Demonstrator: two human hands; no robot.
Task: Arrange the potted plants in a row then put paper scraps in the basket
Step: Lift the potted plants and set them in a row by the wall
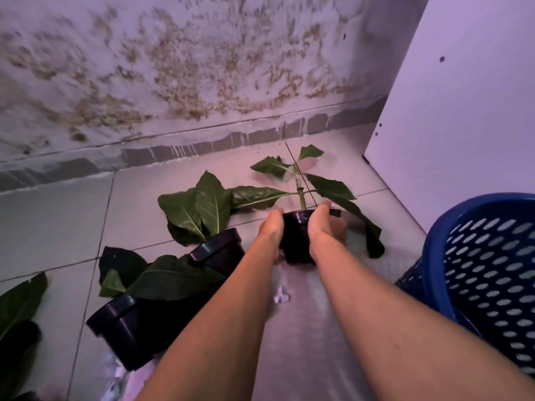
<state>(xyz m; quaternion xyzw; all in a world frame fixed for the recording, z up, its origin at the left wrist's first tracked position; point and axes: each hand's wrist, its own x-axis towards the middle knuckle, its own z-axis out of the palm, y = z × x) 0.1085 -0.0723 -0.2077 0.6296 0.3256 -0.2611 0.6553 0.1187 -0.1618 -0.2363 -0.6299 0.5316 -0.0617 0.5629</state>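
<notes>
Both hands clasp a small black pot holding a thin-stemmed plant with large green leaves. My left hand grips the pot's left side and my right hand grips its right side, just above the tiled floor. A second black potted plant stands to the left, and a third black pot sits nearer, at lower left. A fourth plant shows at the left edge. The blue perforated basket stands at right. A small paper scrap lies on the floor between my forearms.
A stained wall runs along the back with a grey skirting strip. A white panel rises at the right, behind the basket. More pale scraps lie on the floor at the bottom left.
</notes>
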